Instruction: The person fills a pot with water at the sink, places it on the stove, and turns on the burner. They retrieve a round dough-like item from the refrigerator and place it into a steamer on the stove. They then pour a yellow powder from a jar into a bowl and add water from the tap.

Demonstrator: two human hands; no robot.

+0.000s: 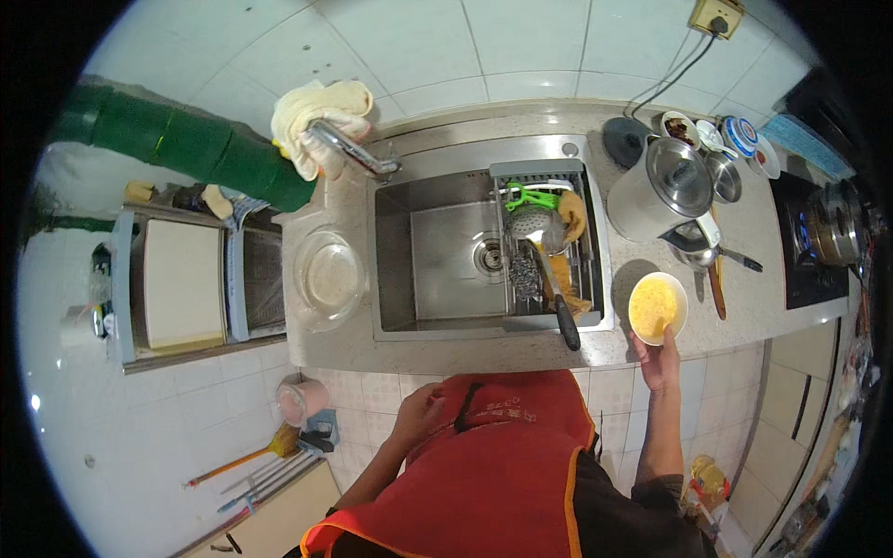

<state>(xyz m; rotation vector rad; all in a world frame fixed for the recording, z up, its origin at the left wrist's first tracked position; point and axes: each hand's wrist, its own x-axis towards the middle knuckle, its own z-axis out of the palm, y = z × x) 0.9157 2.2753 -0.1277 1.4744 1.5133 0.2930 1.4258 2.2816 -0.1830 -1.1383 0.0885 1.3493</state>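
Observation:
My right hand (659,358) grips a white bowl (683,305) by its near rim, at the right of the counter's front edge. Yellow liquid that looks like beaten egg (653,303) fills much of it. The thumb lies over the rim while the fingers go underneath, partly hidden. Low beside the red apron (502,437), my left hand (423,406) holds nothing, its fingers loosely extended against the cloth.
A steel sink (437,251) holds a grey drain rack with a black-handled skimmer (564,321). Right of it stand a lidded pot (642,200), a small pan and several dishes. A lit stove (805,242) is far right; a glass bowl (312,279) sits left.

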